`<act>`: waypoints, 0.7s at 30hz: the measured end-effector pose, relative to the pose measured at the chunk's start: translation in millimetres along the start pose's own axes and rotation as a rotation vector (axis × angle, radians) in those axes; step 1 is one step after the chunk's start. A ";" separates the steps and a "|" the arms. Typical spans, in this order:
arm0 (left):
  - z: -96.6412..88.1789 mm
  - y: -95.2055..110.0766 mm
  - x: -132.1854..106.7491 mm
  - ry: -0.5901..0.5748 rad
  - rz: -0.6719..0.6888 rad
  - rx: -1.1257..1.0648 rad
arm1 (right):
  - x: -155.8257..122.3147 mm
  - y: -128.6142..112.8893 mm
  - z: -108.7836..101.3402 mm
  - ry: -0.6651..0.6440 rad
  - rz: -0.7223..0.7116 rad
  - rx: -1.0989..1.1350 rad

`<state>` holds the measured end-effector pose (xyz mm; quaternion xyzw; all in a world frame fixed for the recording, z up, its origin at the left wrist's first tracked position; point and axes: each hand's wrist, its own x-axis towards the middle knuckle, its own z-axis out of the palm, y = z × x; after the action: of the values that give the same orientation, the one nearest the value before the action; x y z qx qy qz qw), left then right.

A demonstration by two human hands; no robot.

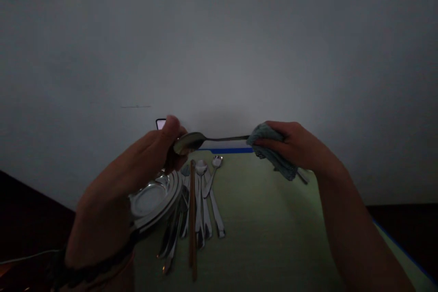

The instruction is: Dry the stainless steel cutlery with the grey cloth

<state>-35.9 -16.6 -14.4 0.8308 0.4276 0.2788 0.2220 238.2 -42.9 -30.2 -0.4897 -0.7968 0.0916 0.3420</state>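
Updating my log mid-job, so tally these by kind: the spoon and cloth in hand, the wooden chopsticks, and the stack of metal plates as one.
Spoon: 1
Cloth: 1
Wooden chopsticks: 2
Stack of metal plates: 1
Total: 5

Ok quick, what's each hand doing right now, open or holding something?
Left hand: closed, holding the spoon by its bowl.
Right hand: closed on the cloth, at the spoon's handle end.

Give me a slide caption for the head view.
Left hand holds a spoon by its bowl; right hand grips the handle's end in a cloth.
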 end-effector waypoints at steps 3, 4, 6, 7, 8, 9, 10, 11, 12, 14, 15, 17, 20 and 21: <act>0.8 -0.8 3.4 -0.090 -0.091 -0.116 | -1.4 -11.3 -2.3 0.148 -0.067 -0.090; 1.5 0.2 5.4 -0.082 -0.116 -0.157 | -1.9 -14.4 -2.9 0.175 -0.083 -0.097; 2.9 3.2 9.3 -0.051 -0.135 -0.217 | -2.4 -18.7 -3.4 0.175 -0.094 -0.100; 3.4 4.6 10.9 -0.047 -0.127 -0.225 | -2.5 -19.9 -3.3 0.143 -0.089 -0.099; 3.8 5.6 12.1 -0.056 -0.111 -0.218 | -2.6 -20.5 -3.1 0.095 -0.078 -0.101; 4.0 6.0 12.8 -0.074 -0.085 -0.200 | -2.6 -20.8 -3.0 0.036 -0.062 -0.104; 4.0 6.1 13.2 -0.095 -0.056 -0.174 | -2.6 -20.9 -2.9 -0.027 -0.046 -0.103; 3.9 5.8 13.1 -0.112 -0.025 -0.141 | -2.6 -20.8 -3.0 -0.085 -0.031 -0.096; 3.5 5.4 12.6 -0.123 0.004 -0.103 | -2.7 -20.9 -3.1 -0.135 -0.016 -0.081; 2.3 5.2 10.8 -0.135 0.050 -0.027 | -3.1 -21.4 -3.1 -0.215 0.006 -0.027; 1.5 5.7 9.6 -0.139 0.068 0.002 | -3.4 -22.0 -2.7 -0.247 0.013 0.008; 0.1 8.2 7.3 -0.148 0.099 0.035 | -3.6 -23.5 -1.1 -0.298 0.022 0.073; -0.3 14.9 4.7 -0.164 0.129 0.056 | -3.0 -25.6 2.3 -0.332 0.013 0.109; 0.2 17.5 4.0 -0.166 0.137 0.059 | -2.7 -26.1 3.2 -0.332 0.003 0.109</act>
<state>-23.5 -22.6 -2.8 0.8846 0.3577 0.2107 0.2126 218.3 -57.7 -21.2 -0.4499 -0.8354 0.2149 0.2314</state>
